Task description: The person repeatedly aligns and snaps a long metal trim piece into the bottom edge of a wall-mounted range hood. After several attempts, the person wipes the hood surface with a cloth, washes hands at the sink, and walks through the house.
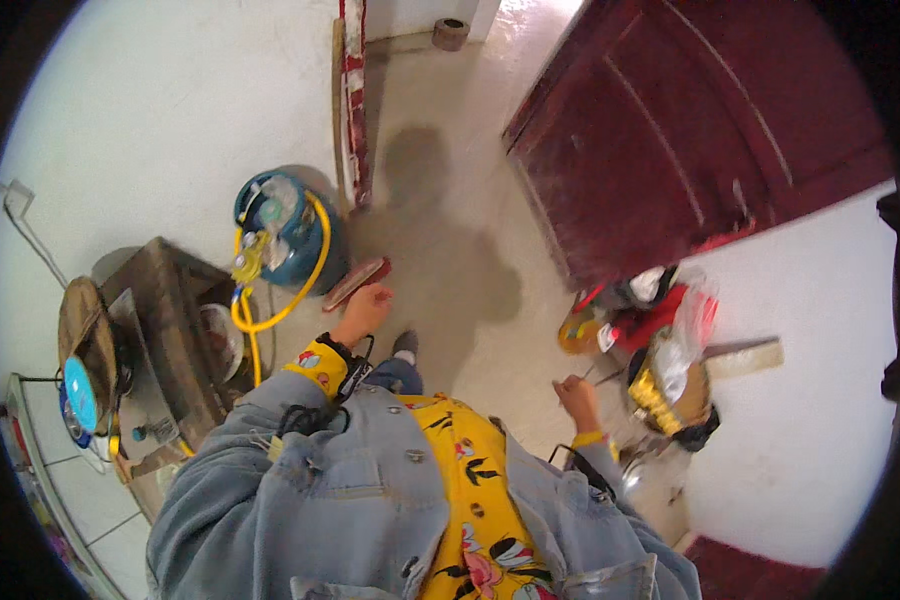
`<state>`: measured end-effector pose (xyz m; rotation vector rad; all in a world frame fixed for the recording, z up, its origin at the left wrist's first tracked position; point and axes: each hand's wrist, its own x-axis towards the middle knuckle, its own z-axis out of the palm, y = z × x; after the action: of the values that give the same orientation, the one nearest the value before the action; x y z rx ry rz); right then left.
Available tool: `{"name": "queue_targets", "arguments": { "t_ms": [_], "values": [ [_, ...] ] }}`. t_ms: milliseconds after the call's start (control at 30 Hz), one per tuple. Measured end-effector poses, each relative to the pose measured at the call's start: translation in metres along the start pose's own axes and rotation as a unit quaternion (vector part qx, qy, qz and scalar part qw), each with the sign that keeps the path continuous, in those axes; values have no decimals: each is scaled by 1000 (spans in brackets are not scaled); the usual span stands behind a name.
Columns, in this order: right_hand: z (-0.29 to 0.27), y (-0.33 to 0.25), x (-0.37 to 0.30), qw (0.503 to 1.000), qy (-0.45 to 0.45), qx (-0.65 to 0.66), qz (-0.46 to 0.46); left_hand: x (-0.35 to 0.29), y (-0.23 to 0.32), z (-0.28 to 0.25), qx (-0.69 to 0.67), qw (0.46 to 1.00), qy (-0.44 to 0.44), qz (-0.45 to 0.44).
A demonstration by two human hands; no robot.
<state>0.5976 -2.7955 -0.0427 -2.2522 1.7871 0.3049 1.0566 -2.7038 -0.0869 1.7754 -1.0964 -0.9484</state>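
My left hand [367,310] is in front of my body with its fingers curled. Just beyond it shows a flat red-and-tan piece [356,284], beside the foot of a blue gas cylinder [288,238]. Whether the hand touches that piece I cannot tell. A yellow hose [320,250] loops from the regulator [251,257] on top of the cylinder. My right hand [578,402] hangs lower at the right, its fingers bent together; a small dark spot shows at the fingertips, too blurred to name. Bags and bottles lie beyond it.
A dark red door [690,130] stands ajar at upper right. Against the right wall are a bottle of yellow liquid [578,335] and a clear plastic bag [675,365]. A wooden cabinet [175,330] stands at left. A brown roll [450,34] lies near the doorway.
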Motion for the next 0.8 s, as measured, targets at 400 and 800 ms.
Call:
{"name": "queue_targets", "arguments": {
  "t_ms": [400, 800],
  "values": [
    [-91, -15, 374, 977, 54, 208, -5, 394, 125, -18, 163, 960, 76, 214],
    [-311, -244, 802, 840, 20, 232, -490, 668, 245, -154, 170, 961, 216, -14]
  ]
}}
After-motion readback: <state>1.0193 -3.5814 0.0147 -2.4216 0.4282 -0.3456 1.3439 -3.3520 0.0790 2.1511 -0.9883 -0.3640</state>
